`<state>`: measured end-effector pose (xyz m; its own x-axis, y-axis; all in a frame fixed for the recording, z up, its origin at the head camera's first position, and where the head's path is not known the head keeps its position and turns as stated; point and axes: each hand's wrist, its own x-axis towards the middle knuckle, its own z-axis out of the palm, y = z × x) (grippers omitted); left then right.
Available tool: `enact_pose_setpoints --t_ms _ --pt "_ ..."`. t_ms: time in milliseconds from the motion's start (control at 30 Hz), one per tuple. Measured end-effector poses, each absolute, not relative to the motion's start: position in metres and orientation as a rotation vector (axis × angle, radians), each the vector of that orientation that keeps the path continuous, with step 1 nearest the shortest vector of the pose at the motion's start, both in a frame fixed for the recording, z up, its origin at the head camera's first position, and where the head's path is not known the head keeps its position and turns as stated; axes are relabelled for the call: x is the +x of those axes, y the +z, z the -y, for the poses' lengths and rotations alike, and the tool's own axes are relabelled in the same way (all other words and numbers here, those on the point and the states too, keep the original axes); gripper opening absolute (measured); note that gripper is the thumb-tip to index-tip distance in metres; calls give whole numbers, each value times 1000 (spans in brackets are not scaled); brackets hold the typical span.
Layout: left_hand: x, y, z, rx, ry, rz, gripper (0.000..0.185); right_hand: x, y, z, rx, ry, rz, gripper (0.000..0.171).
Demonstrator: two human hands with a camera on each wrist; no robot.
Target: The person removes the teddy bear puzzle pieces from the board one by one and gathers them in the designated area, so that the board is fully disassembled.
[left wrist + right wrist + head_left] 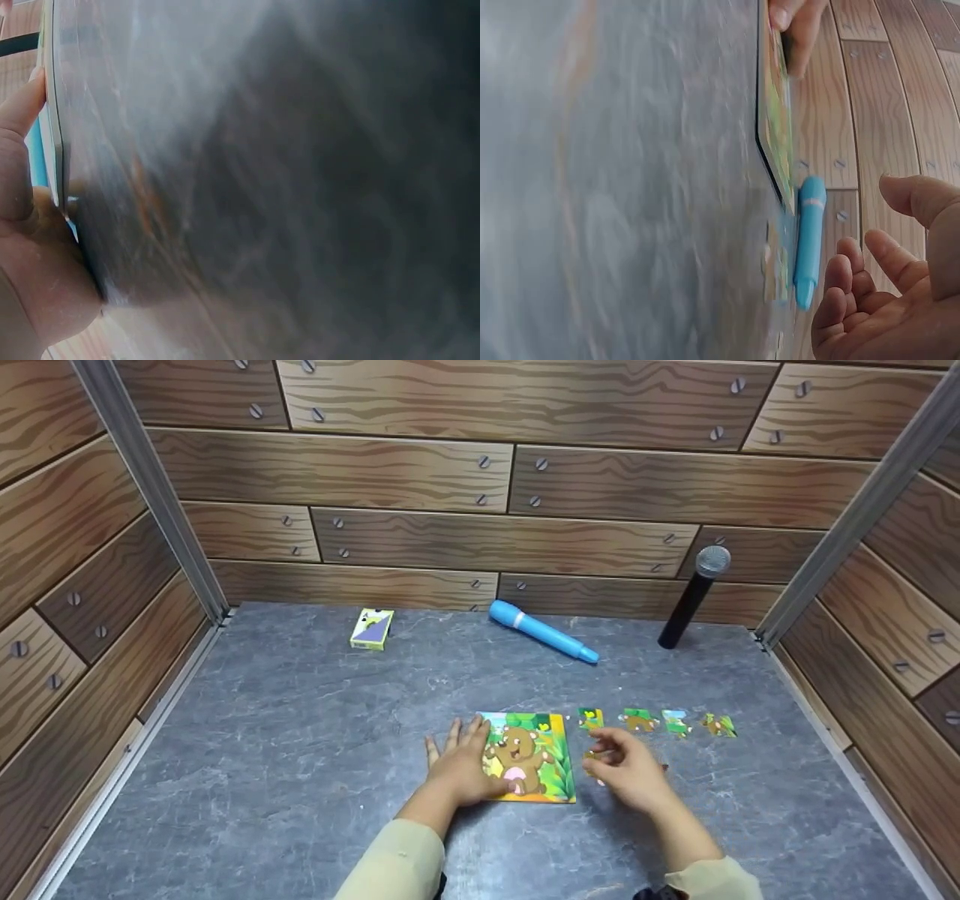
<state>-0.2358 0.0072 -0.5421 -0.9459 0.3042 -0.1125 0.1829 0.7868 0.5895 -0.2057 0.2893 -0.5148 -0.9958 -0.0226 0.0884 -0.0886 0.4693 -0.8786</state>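
Observation:
A square bear jigsaw puzzle (551, 765) lies flat in front of me, its bear facing up. My left hand (466, 769) rests on its left side, fingers spread and thumb across the lower edge. Right of the puzzle, my right hand (630, 769) hovers over a puzzle piece (591, 757) that it partly hides. Its fingers are loosely bent, and the right wrist view shows the thumb (911, 195) apart from the fingers with nothing between. Several loose pieces run in a row beyond this hand, including a yellow-and-green piece (591, 718) and a brown-and-green piece (639, 721).
Toward the back stand or lie a yellow-and-purple card box (372, 630), a blue marker-shaped stick (544, 632) and an upright black microphone (688, 604). Wood-patterned walls (420, 472) enclose the grey tabletop (262, 750) at the back and sides.

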Motion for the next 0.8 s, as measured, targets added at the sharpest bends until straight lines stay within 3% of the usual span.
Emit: enact_pose_setpoints --t_ms 433,800 --pt "-238 -548 -8 379 868 -2775 114 -201 -523 -262 249 1514 2784 53" --pt "-239 -551 -9 365 881 -2778 114 -197 -525 -253 158 1439 2933 53"
